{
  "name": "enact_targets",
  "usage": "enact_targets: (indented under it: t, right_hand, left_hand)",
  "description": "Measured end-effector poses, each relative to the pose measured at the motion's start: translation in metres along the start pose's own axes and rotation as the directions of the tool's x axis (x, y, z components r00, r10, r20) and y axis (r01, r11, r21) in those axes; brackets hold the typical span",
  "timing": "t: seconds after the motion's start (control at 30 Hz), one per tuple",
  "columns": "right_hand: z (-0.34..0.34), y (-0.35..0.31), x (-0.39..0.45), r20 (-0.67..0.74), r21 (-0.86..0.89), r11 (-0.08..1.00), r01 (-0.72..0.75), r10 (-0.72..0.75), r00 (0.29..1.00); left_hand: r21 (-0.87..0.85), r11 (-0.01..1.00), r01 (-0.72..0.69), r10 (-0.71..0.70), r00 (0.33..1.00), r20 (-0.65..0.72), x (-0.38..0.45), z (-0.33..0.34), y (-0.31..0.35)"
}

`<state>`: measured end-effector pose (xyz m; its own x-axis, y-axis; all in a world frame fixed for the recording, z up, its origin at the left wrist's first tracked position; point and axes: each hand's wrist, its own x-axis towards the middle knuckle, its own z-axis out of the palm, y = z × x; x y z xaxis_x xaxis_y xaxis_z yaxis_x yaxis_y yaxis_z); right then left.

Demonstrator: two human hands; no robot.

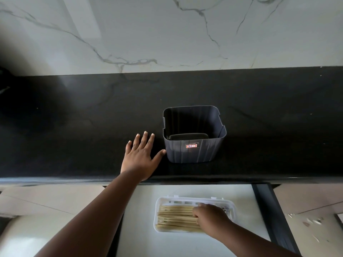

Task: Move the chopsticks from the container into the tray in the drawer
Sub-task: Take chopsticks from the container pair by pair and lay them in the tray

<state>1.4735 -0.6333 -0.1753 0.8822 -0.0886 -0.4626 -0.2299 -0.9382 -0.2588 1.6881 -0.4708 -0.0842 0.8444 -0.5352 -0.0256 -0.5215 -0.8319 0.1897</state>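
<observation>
The left hand (140, 157) is laid flat on the glossy black stone counter (74, 127), fingers straight and spread, its thumb tip touching the container's lower left corner. At about three o'clock from that hand stands the container (194, 145), a dark grey plastic tub, squarish with rounded corners and faintly ribbed walls; a small red-and-white sticker is seen on its near wall, and no chopsticks are seen inside. Below the counter edge, at six o'clock from the container, a smooth white drawer (185, 243) is pulled open. In it lies a translucent white plastic tray (157, 216), rectangular with rounded corners. The chopsticks (176, 217), pale tan wooden sticks, lie side by side in the tray. The right hand (209, 217) rests on their right ends, fingers curled down onto them; whether they are gripped cannot be told.
</observation>
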Motion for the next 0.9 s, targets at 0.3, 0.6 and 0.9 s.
enact_targets:
  t: [0.3, 0.6, 0.9]
  right_hand:
    - [-0.006, -0.003, -0.019, -0.044, -0.055, 0.998, -0.020, 0.018, 0.999]
    - [-0.024, -0.020, -0.049, -0.205, -0.038, 0.996, -0.086, 0.076, 0.976]
    - [-0.026, -0.032, -0.105, -0.385, 0.069, 0.997, -0.046, 0.069, 0.920]
  left_hand:
    - [0.019, 1.000, -0.011, 0.011, 1.000, 0.023, -0.002, -0.003, 0.002]
    - [0.032, 0.997, -0.065, 0.063, 0.995, 0.078, -0.019, -0.002, 0.000]
    - [0.051, 0.987, -0.152, 0.146, 0.983, 0.109, -0.083, 0.003, -0.017]
